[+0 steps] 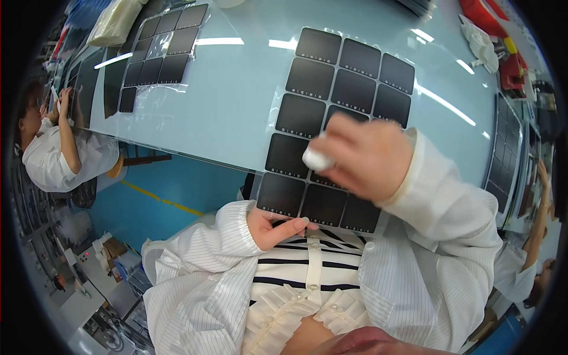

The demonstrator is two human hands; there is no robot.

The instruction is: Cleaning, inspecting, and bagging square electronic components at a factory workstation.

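Sheet of dark square panels (331,112), near table edge: my right hand (367,157) closed on a small white pad (316,158), seemingly wiping mid-sheet; my left hand (273,228) pinches the sheet's near edge. Next stroke wants steady bracing. Second panel sheet (157,56), far-left corner; red packages (494,21), far-right corner.

A cream plastic-wrapped package (115,22) lies at the table's far left corner; small cardboard boxes (112,248) sit lower left.

A pale blue glossy table (236,100) spreads out beyond the hands, streaked with ceiling-light reflections (219,41). Left of the hands lies a blue floor (171,183) crossed by a yellow line (163,201).
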